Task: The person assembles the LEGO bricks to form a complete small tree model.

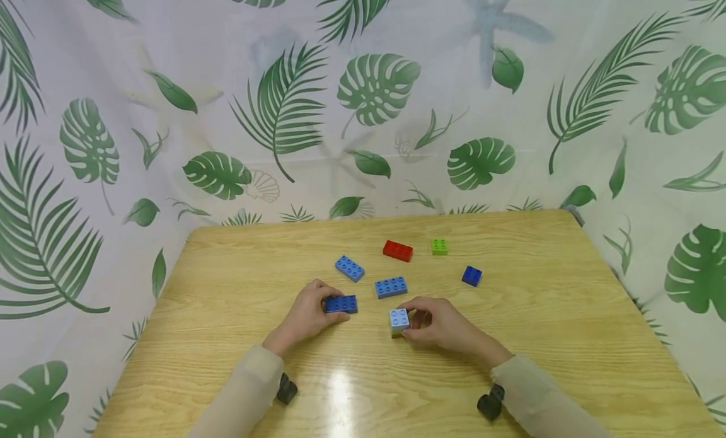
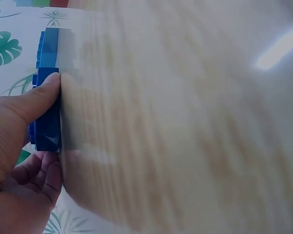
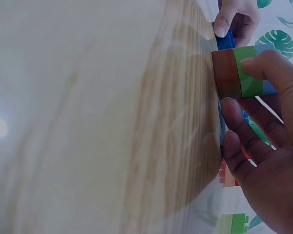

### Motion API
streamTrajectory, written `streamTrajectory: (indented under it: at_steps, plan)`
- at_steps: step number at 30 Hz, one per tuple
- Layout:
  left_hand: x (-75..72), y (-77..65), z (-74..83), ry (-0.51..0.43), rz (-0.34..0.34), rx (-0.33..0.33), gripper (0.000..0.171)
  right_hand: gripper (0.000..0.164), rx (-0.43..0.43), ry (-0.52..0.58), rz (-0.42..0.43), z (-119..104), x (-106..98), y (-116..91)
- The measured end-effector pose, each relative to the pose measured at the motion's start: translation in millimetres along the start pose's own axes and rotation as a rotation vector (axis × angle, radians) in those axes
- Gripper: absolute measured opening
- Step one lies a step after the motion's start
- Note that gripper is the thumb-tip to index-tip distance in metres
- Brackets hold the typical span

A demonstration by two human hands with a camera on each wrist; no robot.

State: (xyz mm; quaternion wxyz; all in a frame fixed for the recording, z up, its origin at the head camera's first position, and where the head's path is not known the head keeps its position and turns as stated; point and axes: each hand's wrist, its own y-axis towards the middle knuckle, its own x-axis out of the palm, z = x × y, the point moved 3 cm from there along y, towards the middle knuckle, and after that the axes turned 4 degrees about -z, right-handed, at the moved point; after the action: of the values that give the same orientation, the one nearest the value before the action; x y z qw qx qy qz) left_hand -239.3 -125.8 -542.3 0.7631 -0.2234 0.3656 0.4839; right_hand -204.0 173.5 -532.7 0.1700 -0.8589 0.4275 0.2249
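1. Leaf-printed cloth (image 1: 420,192) backs the bench (image 1: 221,280).
2. Left hand (image 1: 311,309): grip pinches the long dark-blue brick (image 1: 341,304) on the bench, perhaps steadying it.
3. Right hand (image 1: 445,324): grip pinches a nearby three-layer stack (image 1: 399,321), likely leaving studs (image 1: 395,313) free.

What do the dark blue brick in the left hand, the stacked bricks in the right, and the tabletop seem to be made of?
Dark blue brick: likely hard, glossy plastic; molded studs, sheen on its side.
Stacked bricks: probably smooth plastic; crisp edges, even colour per layer.
Tabletop: glossy wood or wood-look laminate, can't tell which; grain pattern, bright reflection.
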Motion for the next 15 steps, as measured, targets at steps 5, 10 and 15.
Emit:
streamTrajectory:
  at_steps: [5,10,15]
  plan:
    - [-4.9,-0.7,4.0,-0.035,0.003,-0.019,0.043,0.042,-0.011,0.011,-0.006,-1.0,-0.3,0.0]
    - [-12.3,-2.0,14.9,-0.076,-0.005,-0.023,0.039,0.042,-0.019,0.013,-0.007,-2.4,-1.3,-0.8]
    - [-17.0,-2.5,30.8,-0.089,-0.023,0.008,0.037,0.041,-0.018,0.006,-0.007,-2.3,-1.6,-0.2]
